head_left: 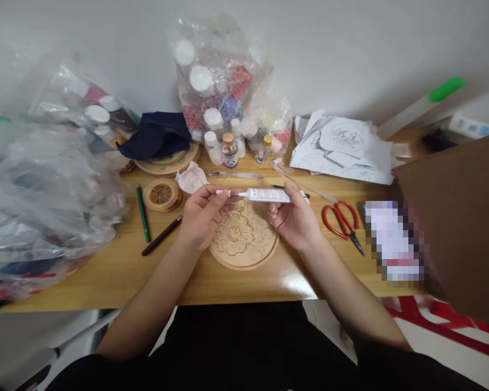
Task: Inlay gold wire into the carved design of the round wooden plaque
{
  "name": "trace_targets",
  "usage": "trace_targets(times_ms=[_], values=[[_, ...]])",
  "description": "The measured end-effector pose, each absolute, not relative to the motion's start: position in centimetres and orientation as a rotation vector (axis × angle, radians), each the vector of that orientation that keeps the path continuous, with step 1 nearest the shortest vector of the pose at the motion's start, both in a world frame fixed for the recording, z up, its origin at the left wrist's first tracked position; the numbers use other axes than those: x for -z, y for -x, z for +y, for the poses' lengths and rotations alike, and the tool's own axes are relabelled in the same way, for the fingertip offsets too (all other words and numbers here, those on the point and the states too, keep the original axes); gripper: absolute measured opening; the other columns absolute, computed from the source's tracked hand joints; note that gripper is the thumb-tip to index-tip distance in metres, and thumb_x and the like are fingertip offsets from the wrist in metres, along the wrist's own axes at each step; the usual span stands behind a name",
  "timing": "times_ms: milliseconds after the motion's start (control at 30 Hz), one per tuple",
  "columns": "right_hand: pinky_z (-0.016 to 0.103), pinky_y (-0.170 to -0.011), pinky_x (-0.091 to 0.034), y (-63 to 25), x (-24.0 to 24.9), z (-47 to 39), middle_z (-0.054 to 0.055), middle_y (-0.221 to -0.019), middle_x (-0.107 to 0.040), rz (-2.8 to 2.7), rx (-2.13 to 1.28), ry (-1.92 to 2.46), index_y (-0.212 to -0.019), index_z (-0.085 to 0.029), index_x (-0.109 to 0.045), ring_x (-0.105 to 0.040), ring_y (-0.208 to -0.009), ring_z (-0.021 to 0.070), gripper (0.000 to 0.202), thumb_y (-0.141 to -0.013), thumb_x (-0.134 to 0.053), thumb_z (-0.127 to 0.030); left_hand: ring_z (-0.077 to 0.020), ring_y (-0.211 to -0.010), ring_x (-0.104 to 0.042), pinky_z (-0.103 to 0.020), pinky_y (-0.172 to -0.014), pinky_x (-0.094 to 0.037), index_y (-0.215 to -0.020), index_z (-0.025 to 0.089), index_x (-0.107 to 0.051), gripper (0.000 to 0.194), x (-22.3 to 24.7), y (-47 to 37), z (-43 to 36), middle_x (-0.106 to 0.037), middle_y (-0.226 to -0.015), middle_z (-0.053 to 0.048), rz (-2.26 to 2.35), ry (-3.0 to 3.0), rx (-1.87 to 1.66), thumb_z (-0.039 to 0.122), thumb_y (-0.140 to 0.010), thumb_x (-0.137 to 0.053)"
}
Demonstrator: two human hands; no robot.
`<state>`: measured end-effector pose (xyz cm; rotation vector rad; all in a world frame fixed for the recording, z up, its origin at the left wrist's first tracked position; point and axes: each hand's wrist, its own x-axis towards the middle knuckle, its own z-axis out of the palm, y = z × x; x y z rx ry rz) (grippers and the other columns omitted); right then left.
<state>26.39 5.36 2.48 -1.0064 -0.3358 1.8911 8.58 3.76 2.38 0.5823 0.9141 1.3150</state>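
Note:
My right hand (297, 220) is closed around the back end of a white glue tube (267, 195), held level with its thin nozzle pointing left. My left hand (204, 212) pinches a small white cap (223, 193) just off the nozzle's tip. Below both hands lies a round wooden board (244, 260). Gold wire outlines a flower on its left part, and drawn lines show on its right part. My hands and the tube cover some of the board's upper edge.
Red-handled scissors (344, 222) and a blurred-out phone (393, 239) lie right, beside a brown box (460, 217). A gold wire spool (162, 195), a green pen (143, 214) and a dark pen (162, 235) lie left. Bagged jars (224, 87) and drawings (344, 144) stand behind.

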Motion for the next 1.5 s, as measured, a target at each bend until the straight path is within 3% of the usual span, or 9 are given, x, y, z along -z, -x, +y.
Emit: trace_targets(times_ms=[600,967,1267,1500], values=[[0.016,-0.04,-0.039,-26.4,-2.6,5.4,-0.006,-0.047,-0.056,-0.291,-1.875,1.041,-0.07,-0.02,-0.057,-0.051,-0.042,0.0061,0.031,-0.085,-0.067,-0.045,-0.0143,-0.079,-0.075,-0.018,-0.066,-0.056,-0.076,0.017,-0.065,0.034,-2.6,-8.7,3.7,-0.077,-0.079,0.001,0.921,-0.601,-1.317,0.034,-0.062,-0.091],[0.018,-0.043,-0.038,-26.5,-2.2,5.3,-0.006,-0.051,-0.055,-0.378,-1.852,1.034,-0.072,-0.021,-0.056,-0.05,-0.046,0.0068,0.031,-0.077,-0.073,-0.047,-0.0153,-0.078,-0.076,-0.02,-0.067,-0.059,-0.077,0.017,-0.067,0.035,-2.1,-8.8,3.7,-0.078,-0.083,-0.002,1.015,-0.757,-1.365,0.04,-0.062,-0.089],[0.019,-0.043,-0.037,-26.4,-2.6,5.3,-0.007,-0.051,-0.054,-0.349,-1.853,1.083,-0.075,-0.021,-0.055,-0.05,-0.045,0.0063,0.029,-0.08,-0.069,-0.045,-0.0123,-0.077,-0.075,-0.017,-0.066,-0.058,-0.078,0.018,-0.069,0.031,-2.0,-8.7,3.6,-0.078,-0.082,-0.001,0.997,-0.753,-1.359,0.036,-0.063,-0.089],[0.02,-0.046,-0.04,-26.9,-1.8,5.4,-0.005,-0.055,-0.057,-0.449,-1.88,1.064,-0.079,-0.021,-0.056,-0.053,-0.049,0.0079,0.031,-0.083,-0.065,-0.051,-0.0157,-0.084,-0.074,-0.023,-0.069,-0.058,-0.088,0.019,-0.065,0.03,-1.5,-8.3,3.7,-0.077,-0.092,-0.004,1.019,-0.863,-1.337,0.037,-0.071,-0.083]])
